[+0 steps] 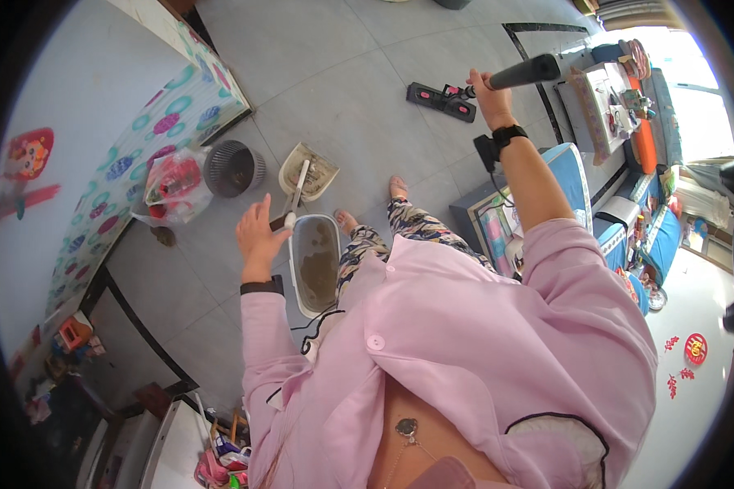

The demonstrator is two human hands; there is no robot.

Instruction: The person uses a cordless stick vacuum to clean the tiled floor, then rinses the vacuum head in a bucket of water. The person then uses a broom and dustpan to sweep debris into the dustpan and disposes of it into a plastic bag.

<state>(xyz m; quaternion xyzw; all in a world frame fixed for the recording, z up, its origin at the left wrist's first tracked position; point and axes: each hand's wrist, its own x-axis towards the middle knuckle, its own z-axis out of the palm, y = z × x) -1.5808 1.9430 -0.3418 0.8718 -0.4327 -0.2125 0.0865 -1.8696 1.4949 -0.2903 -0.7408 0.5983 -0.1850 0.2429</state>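
My right hand (491, 98) is closed around the dark pole of a flat mop, whose black grip (524, 71) points up to the right. The bare mop plate (441, 102) with pink parts lies beyond the hand on the floor. Fingers spread, my left hand (260, 238) is beside the upper end of the handle of a dustpan (323, 172); whether it touches the handle is unclear. Below that handle stands a white tub (295, 287) of murky brown water, close by my feet.
A grey ribbed bin (234, 169) and a plastic bag with red contents (174, 183) stand along the patterned wall. Blue-covered seats (566, 177) and a cluttered table (593, 116) are at the right. A white cabinet (174, 449) stands at the lower left.
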